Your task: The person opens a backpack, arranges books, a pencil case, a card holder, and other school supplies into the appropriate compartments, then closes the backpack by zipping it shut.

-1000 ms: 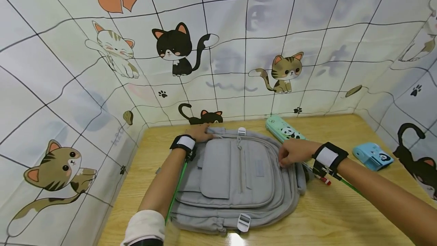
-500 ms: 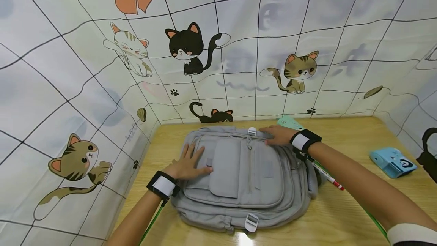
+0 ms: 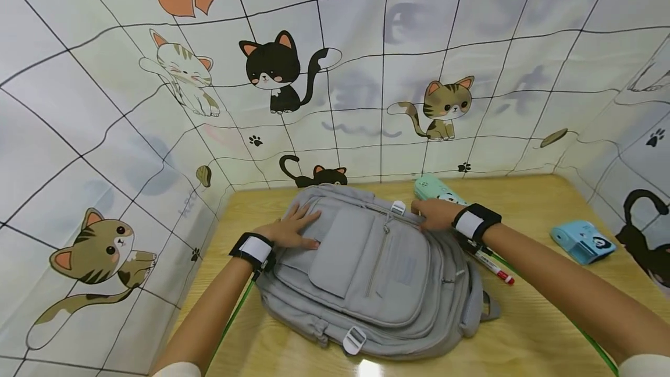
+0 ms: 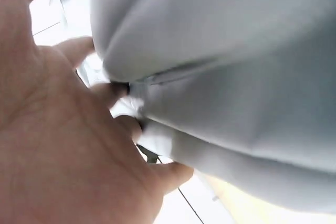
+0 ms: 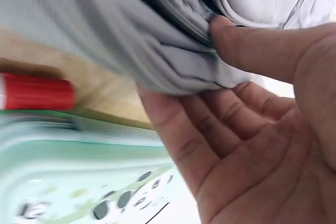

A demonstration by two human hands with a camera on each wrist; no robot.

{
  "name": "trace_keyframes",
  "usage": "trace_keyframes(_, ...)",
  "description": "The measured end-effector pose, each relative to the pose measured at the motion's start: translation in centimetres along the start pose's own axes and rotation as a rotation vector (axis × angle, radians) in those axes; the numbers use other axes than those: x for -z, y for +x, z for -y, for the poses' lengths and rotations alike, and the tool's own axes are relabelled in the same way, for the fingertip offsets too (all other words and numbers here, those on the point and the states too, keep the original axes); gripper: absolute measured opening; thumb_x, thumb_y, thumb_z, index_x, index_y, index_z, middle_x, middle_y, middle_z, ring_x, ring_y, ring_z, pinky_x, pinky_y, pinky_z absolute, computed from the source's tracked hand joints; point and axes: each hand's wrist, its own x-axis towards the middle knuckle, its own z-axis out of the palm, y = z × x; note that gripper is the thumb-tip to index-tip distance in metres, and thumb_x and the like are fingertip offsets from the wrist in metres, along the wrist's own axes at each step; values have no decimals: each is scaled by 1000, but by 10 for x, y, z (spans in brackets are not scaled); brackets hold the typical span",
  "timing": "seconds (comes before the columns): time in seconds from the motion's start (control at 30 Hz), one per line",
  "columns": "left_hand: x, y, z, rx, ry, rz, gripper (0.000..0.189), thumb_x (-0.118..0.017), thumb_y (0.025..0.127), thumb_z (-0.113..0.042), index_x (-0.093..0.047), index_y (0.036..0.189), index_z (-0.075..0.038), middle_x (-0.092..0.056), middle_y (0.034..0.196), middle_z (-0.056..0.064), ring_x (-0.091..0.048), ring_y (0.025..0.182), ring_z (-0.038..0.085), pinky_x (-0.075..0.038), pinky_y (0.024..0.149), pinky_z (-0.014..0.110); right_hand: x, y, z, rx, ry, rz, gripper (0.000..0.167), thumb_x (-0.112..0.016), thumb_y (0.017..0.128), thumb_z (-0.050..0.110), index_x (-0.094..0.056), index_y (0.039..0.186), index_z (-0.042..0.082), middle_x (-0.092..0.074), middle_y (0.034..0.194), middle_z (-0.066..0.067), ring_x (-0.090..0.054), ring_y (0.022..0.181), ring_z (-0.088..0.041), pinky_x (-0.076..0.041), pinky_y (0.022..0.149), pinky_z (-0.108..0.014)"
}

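A grey backpack (image 3: 395, 266) lies front side up on the table, slightly turned, with a zipped front pocket and white strap buckles. My left hand (image 3: 288, 230) rests spread on its left part, fingers mostly straight; in the left wrist view the fingertips (image 4: 176, 174) reach along the grey fabric. My right hand (image 3: 439, 214) grips the bag's upper right edge. The right wrist view shows the thumb (image 5: 252, 45) on the front beside the seams and the fingers under the edge.
Behind my right hand lies a mint pencil case (image 3: 431, 186) with a panda print. A red-capped marker (image 3: 494, 268) lies right of the bag, and a light-blue panda-printed object (image 3: 583, 241) farther right. A cat-patterned cloth (image 3: 361, 86) walls the wooden table (image 3: 539, 202).
My left hand came down from the bag's top left corner onto its front. My right hand went from the right side to the upper right edge. The backpack has turned clockwise.
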Motion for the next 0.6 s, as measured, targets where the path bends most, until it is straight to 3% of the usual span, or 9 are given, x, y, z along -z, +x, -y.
trace_keyframes(0.13, 12, 31, -2, -107, 17, 39, 86, -61, 82, -51, -14, 149, -24, 2, 156, 9, 13, 140, 37, -5, 101, 72, -4, -27, 6, -41, 59, 43, 30, -68, 82, 19, -49, 99, 2, -49, 77, -3, -46, 64, -15, -38, 56, -27)
trace_keyframes(0.23, 19, 53, -7, -184, 34, 63, 87, -66, 81, -45, -17, 148, -21, 1, 156, 11, 13, 140, 39, -5, 103, 69, -10, -45, 8, -71, 127, 66, 29, -69, 81, 18, -47, 92, 2, -42, 70, -1, -44, 59, -13, -37, 52, -25)
trace_keyframes(0.43, 21, 83, -3, -199, 27, 93, 92, -72, 74, -44, -19, 147, -29, 2, 156, 0, 16, 141, 29, -3, 105, 67, -17, -61, 11, -63, 168, 82, 28, -70, 81, 20, -48, 90, 4, -43, 67, 1, -44, 55, -10, -36, 50, -23)
trace_keyframes(0.53, 16, 85, 0, -183, 37, 39, 89, -71, 75, -46, -20, 147, -31, -1, 156, -3, 11, 142, 26, -5, 103, 70, -6, -62, 12, -69, 153, 80, 25, -65, 85, 25, -52, 90, 5, -50, 65, 1, -49, 52, -10, -39, 50, -24)
trace_keyframes(0.6, 17, 68, -10, -161, 10, -4, 84, -69, 79, -43, -22, 147, -25, -6, 156, 3, 7, 143, 30, -7, 103, 70, 5, -60, 12, -74, 124, 34, 28, -61, 88, 29, -53, 95, 4, -55, 70, -2, -53, 57, -12, -42, 54, -27)
